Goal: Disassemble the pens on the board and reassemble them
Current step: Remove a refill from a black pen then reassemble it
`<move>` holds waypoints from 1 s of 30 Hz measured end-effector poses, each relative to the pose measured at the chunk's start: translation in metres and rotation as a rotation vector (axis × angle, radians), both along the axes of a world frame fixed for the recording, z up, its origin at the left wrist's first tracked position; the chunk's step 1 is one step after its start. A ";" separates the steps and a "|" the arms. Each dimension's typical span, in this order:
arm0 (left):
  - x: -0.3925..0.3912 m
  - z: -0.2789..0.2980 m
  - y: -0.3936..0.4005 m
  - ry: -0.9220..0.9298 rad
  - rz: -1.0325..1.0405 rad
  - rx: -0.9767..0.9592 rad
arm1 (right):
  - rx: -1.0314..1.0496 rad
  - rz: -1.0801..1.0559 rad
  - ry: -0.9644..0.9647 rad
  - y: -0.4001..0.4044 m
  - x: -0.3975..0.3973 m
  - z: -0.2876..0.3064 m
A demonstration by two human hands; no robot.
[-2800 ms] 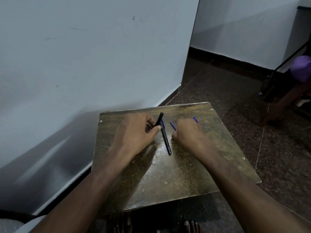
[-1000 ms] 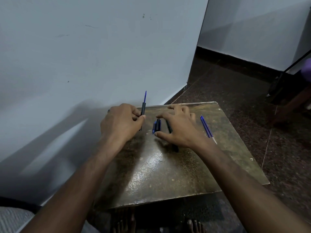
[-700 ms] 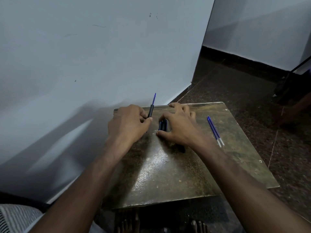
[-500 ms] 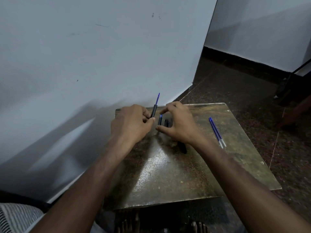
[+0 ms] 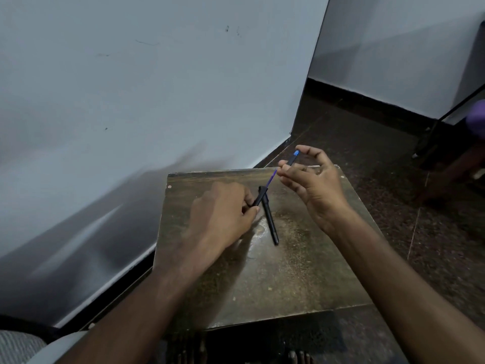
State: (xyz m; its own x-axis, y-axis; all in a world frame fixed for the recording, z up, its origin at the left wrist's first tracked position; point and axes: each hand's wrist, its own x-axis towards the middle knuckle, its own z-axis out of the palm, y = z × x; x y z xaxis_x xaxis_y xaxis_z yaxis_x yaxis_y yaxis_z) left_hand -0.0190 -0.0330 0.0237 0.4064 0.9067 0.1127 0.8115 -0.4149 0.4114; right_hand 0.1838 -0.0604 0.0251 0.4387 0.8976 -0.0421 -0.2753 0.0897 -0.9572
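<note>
Pinched between thumb and forefinger, the right hand (image 5: 312,185) grips a small black end piece (image 5: 291,161) threaded over the thin blue refill (image 5: 271,177). Clenched around the black barrel (image 5: 258,198), the left hand (image 5: 223,219) tilts it to steady it for assembly, I judge. Another slim, smooth black pen (image 5: 270,219) lies on the worn, mottled wooden board (image 5: 288,271).

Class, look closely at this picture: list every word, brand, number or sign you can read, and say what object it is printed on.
None can be read.
Black pen lying on the board: no legible print.
Barrel in the left hand: no text visible.
Blue refill pinched by the right hand: too thin and blurred to tell.
Wall: only scuff marks.
</note>
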 end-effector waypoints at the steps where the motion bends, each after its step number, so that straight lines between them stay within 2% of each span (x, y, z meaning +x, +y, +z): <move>1: 0.001 -0.001 -0.001 0.008 -0.006 0.001 | -0.001 -0.005 -0.002 -0.001 0.001 0.001; 30: 0.002 0.001 -0.001 0.015 -0.037 0.035 | -0.053 0.082 -0.091 -0.002 -0.002 -0.001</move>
